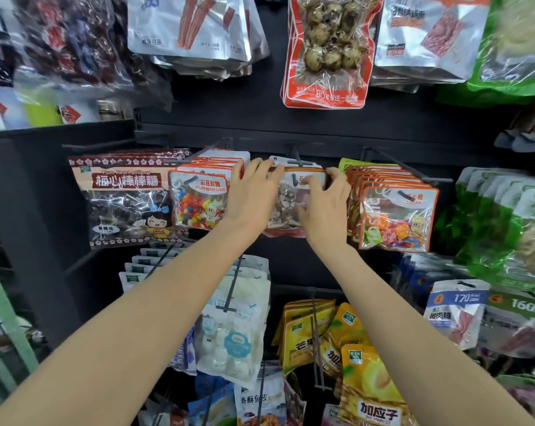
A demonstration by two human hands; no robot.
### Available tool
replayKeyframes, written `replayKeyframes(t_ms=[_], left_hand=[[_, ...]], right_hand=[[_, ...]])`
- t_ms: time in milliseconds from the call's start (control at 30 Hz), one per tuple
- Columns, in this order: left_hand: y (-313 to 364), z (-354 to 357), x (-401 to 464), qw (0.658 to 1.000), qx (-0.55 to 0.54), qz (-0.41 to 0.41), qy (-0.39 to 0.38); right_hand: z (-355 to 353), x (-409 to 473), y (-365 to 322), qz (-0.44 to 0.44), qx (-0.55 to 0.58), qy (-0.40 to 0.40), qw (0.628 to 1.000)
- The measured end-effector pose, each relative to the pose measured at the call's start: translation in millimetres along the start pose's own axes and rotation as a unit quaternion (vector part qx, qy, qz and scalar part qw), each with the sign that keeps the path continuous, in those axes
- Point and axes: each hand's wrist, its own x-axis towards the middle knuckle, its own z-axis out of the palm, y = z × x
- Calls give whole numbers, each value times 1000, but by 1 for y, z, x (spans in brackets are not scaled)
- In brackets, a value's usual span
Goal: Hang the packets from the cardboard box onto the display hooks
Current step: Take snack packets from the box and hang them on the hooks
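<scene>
An orange-edged clear packet (287, 204) of brown sweets hangs at the middle display hook (297, 158) on the dark rack. My left hand (251, 192) holds its top left edge, fingers reaching over the top. My right hand (327, 204) grips its top right corner with curled fingers and covers part of its front. More packets of the same kind sit behind it on the hook. The cardboard box is out of view.
Colour bean candy packets (198, 198) hang just left, orange sugar packets (398, 216) just right, a plum lollipop bag (125, 198) further left. Quail egg packets (327, 50) hang above. White (232, 327) and yellow packets (358, 364) fill lower hooks; green bags (512, 229) crowd the right.
</scene>
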Motion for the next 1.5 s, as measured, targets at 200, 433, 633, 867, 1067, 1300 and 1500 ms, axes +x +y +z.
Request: replayKeyframes(t_ms=[200, 433, 633, 867, 1067, 1300, 1500], left_hand=[[-19, -2, -51, 991, -38, 59, 116], [-87, -6, -148, 990, -20, -80, -115], [-180, -30, -267, 937, 2, -259, -233], [-281, -74, -433, 816, 18, -479, -324], [-340, -59, -557, 671, -36, -533, -515], [-365, -34, -639, 528, -56, -585, -613], [-368, -22, -656, 459, -98, -595, -653]], right_hand=[[3, -34, -12, 12, 128, -60, 990], [36, -82, -94, -87, 202, -352, 910], [81, -162, -211, -156, 238, -489, 824], [115, -276, -356, -229, 278, -637, 682], [174, -384, -428, -268, 170, -734, 600], [234, -464, -453, -227, 24, -833, 504], [236, -500, -462, 128, 121, -875, 452]])
